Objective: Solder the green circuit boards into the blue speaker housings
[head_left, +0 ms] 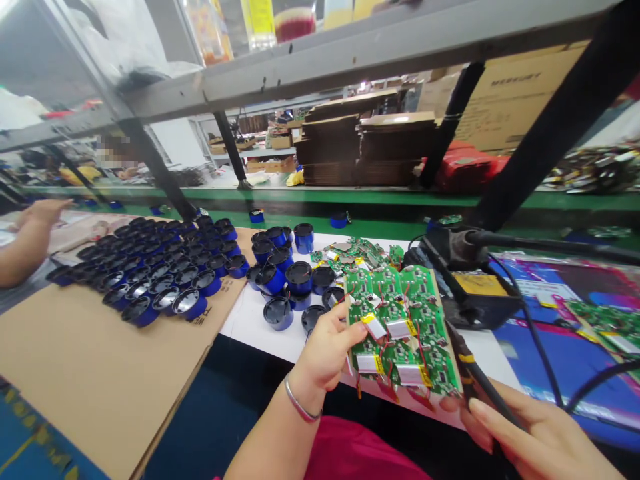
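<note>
Right hand: fingers curled round a black-handled tool. Left hand: thumb and fingers gripping a green circuit-board panel, silver cells on its face, raised over the tabletop. Beyond: black tray, yellow sponge inside. Leftward: blue-sided round cases. Overhead shelf: container, dark red contents.

Bright, flat white light fills the room, and over at the upper left it washes out to pale haze. Glare pools on the glossy black cups and glints off the silvery battery packs on the green circuit boards, which look fairly crisp. Deep shadow sits below the table edge. The shelf slants and stretches towards the sides, the co-worker's hand smears, the far stacks soften, and 1 patch is pixelated.
</note>
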Motion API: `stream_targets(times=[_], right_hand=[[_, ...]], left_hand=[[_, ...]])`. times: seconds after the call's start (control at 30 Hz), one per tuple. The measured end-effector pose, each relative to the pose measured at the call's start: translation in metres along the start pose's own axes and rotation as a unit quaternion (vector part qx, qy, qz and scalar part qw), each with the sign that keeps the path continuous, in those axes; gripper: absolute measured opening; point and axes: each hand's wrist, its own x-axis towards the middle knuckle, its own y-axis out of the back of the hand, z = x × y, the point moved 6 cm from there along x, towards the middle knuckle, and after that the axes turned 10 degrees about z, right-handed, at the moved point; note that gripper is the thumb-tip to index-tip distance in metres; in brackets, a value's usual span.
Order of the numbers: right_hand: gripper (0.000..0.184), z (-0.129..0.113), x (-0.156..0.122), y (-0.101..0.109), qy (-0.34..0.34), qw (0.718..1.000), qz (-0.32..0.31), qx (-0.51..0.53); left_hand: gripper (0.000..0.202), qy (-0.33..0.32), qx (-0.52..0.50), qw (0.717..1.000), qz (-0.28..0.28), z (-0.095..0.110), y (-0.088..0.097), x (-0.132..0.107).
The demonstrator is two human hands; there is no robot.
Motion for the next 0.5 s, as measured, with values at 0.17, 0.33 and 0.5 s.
stream_targets(times=[0.17, 0.33, 0.5], right_hand=[[0.063, 0.001, 0.003, 0.008, -0.003, 0.997, 0.065, 0.032], [0.07, -0.01, 0.004, 0.007, 0.009, 0.997, 0.062, 0.041], [0.067, -0.024, 0.006, -0.001, 0.005, 0.999, 0.007, 0.05]], left_hand=[[0.045, 0.057, -0.04, 0.997, -0.031, -0.008, -0.001, 0.001], [0.037, 0.027, -0.017, 0.999, -0.038, -0.003, 0.002, 0.0], [0.04, 0.023, 0.019, 0.999, -0.036, -0.002, 0.0, -0.005]])
